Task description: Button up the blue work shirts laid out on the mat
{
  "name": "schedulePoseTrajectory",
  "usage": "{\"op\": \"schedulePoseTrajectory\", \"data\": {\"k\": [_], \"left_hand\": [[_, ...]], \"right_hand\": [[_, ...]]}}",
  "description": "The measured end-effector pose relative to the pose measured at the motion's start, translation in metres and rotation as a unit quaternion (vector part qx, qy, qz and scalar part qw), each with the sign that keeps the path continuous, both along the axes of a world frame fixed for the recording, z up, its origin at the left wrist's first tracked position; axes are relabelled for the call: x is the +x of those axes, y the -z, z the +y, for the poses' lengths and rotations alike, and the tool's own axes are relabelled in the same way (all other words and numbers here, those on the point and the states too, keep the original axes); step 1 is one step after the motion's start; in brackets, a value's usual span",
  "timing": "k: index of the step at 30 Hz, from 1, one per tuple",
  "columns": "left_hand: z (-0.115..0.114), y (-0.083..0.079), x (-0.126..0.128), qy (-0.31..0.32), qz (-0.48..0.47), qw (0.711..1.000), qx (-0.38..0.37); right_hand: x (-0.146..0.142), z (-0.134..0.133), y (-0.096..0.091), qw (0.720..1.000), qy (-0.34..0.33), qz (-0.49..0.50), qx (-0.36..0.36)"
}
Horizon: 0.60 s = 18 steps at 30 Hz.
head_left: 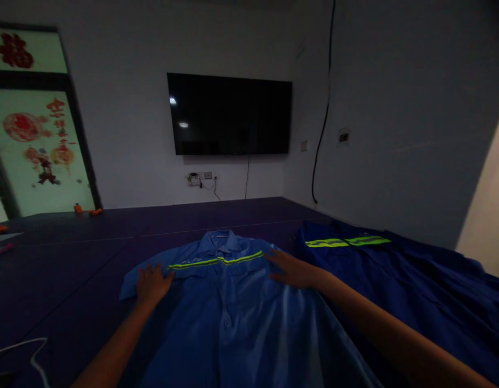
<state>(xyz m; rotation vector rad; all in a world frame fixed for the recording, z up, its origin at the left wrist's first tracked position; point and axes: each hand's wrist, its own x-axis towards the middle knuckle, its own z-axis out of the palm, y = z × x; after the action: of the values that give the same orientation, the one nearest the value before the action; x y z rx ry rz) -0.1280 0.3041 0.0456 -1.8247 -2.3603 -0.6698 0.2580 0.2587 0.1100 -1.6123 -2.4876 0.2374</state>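
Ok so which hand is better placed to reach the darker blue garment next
Probably the right hand: it is over the lighter shirt, on the side nearest the darker garment. The left hand is at the shirt's opposite side.

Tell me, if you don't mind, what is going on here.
A light blue shirt lies front side up on a purple table. The person's open left hand and open right hand are at opposite sides of its chest, near the ends of the yellow-green stripe. A darker blue garment lies to the right.
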Motion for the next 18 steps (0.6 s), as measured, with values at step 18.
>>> {"op": "schedulePoseTrajectory", "data": {"k": [18], "left_hand": [[0.111,0.023,-0.041,-0.031,0.098,0.993,-0.050]], "right_hand": [[0.010,0.216,0.095,0.965,0.246,0.070,0.058]]}}
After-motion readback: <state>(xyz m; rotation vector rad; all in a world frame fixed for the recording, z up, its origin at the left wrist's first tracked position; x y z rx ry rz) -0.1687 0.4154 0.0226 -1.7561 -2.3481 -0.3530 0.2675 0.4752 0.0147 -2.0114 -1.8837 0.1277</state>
